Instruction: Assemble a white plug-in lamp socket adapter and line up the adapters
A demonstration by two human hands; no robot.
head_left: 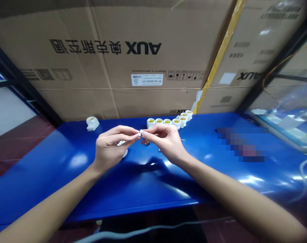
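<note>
The left hand (pixel 110 145) and the right hand (pixel 172 140) meet above the middle of the blue workbench (pixel 92 195), both pinching a small white part (pixel 141 133) between thumb and fingertips. The fingers cover most of that part, so its exact shape cannot be told. Beneath the left hand lies a rounded white piece (pixel 125 154), partly hidden. Just beyond the right hand, white housings (pixel 167 123) with yellow insides stand close together along the back edge, their row bending rearward at its right end. A lone white housing (pixel 92 124) sits near the back left corner, well apart from them. Toward the right side of the workbench lies a dark and reddish item (pixel 247 148), blurred beyond recognition. An AUX carton (pixel 153 101) with upside-down print rises behind the back edge.
</note>
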